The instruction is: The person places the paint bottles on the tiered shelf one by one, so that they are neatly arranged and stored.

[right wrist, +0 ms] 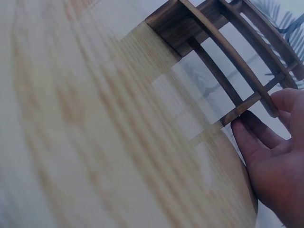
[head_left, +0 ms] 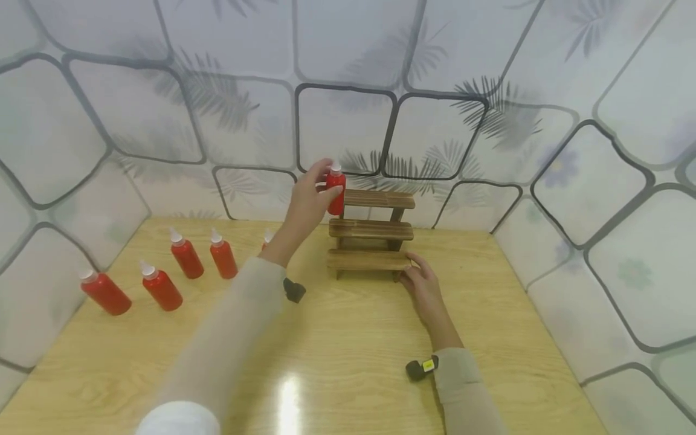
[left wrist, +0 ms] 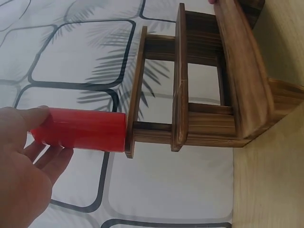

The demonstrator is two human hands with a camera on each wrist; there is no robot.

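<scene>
A red squeeze bottle (head_left: 336, 181) with a pale pointed cap is held upright between the thumb and fingers of my left hand (head_left: 306, 204). In the left wrist view, the bottle's base (left wrist: 114, 130) is right at the top tier near its left end. The brown wooden three-tier stand (head_left: 372, 229) stands near the back wall. At the right end of its lowest tier, my right hand (head_left: 426, 291) grips the wood. Fingers (right wrist: 247, 142) sit by the foot of the stand in the right wrist view, with another finger at the tier's end.
Several more red bottles (head_left: 223, 258) stand on the left part of the wooden table (head_left: 348, 338); one bottle (head_left: 266, 239) is mostly hidden behind my left forearm. Patterned walls (head_left: 348, 130) enclose the table at the back and both sides.
</scene>
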